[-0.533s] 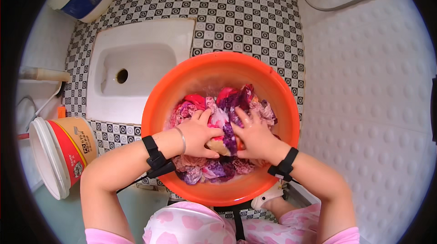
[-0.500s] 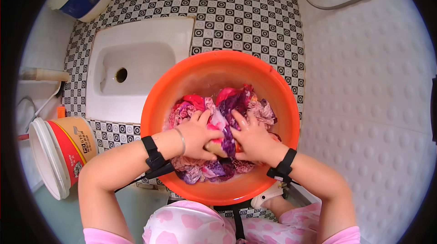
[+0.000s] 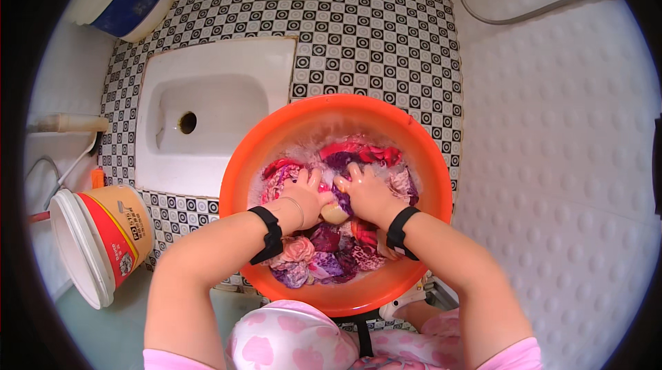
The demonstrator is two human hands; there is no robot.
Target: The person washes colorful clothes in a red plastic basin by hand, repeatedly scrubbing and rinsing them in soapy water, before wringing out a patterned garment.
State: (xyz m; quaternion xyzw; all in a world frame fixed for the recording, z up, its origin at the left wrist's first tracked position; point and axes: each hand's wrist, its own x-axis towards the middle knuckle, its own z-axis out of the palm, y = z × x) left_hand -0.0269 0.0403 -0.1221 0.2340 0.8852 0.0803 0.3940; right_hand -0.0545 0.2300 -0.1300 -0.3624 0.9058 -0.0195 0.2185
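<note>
left hand (image 3: pixel 305 199) + right hand (image 3: pixel 370 195) gripping clothes (image 3: pixel 327 240); wet, bunched in basin (image 3: pixel 338 102); none seen lifted out

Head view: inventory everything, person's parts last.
Basin: 1, orange, centre
Cloth: uncountable, red, pink, purple, in basin
Unclear item: 1, pale yellow, amid cloth
Toilet: 1, white, left
Bucket: 1, blue, white, upper left
Second bucket: 1, tan, red, white, lower left
Hose: 1, grey, upper right
Pipe: 1, beige, left
Floor: 1, black, white, around basin
Wall: 1, white, right
Shoe: 1, white, below basin
Wristbands: 2, black, over basin
Clothing: pieces unclear, pink, white, bottom
Left hand: 1, bare, on cloth
Right hand: 1, bare, on cloth
</note>
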